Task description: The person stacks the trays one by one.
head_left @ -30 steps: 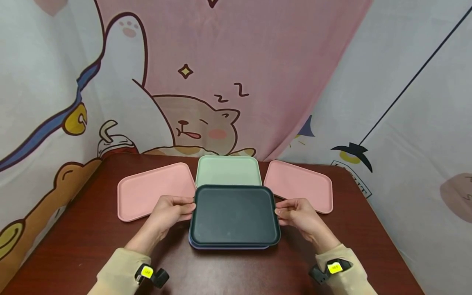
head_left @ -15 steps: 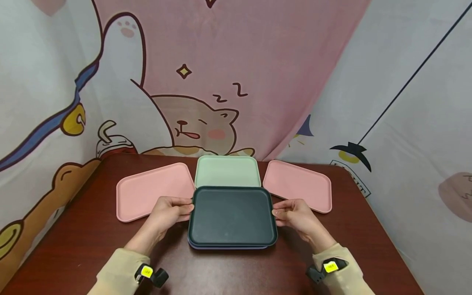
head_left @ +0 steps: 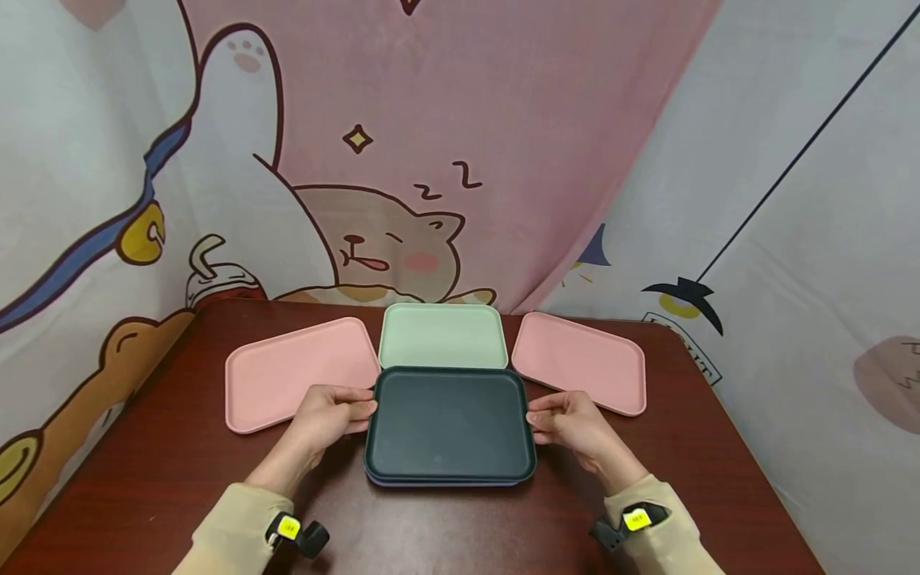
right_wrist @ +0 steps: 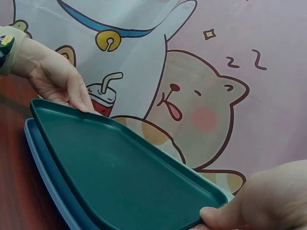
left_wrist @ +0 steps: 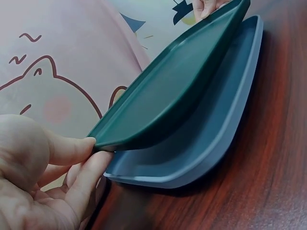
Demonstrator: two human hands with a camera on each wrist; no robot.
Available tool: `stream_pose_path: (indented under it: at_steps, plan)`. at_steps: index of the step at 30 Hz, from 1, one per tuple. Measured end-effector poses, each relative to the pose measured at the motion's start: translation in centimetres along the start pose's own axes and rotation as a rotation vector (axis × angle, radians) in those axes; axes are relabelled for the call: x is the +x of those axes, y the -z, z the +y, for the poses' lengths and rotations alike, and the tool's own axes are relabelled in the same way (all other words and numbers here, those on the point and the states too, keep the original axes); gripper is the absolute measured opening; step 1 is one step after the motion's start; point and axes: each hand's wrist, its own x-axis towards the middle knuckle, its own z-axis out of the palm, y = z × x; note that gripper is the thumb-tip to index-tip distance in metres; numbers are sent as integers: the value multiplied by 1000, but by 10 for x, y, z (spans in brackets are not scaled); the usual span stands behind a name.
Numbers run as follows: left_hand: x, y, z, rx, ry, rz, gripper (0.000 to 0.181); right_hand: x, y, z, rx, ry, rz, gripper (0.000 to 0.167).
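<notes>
A dark green tray point(head_left: 453, 423) is held level between both hands, just above a blue tray point(head_left: 446, 483) that lies on the table. The left hand point(head_left: 327, 423) pinches its left edge between thumb and fingers. On the opposite short edge, the right hand point(head_left: 571, 423) pinches in the same way. In the left wrist view a gap shows between the green tray point(left_wrist: 168, 86) and the blue tray point(left_wrist: 192, 158) beneath it. Seen from the right wrist, the blue tray point(right_wrist: 48, 182) is mostly hidden under the green one.
A light green tray point(head_left: 443, 335) lies behind the dark green one. Pink trays stand at its sides, one on the left point(head_left: 302, 375) and one on the right point(head_left: 582, 363). All rest on the brown table point(head_left: 144, 495), with a printed curtain point(head_left: 561, 120) behind.
The dark green tray has come slightly down and toward the person, now lining up more closely over the blue tray. Both hands moved with it, the right one also a little leftward.
</notes>
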Motion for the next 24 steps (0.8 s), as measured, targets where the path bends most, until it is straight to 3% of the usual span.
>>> stream_pose_path:
  at_steps: [24]
  plan:
    - [6, 1, -13, 52, 27, 30, 24, 7, -3, 13, 31, -15, -14, 24]
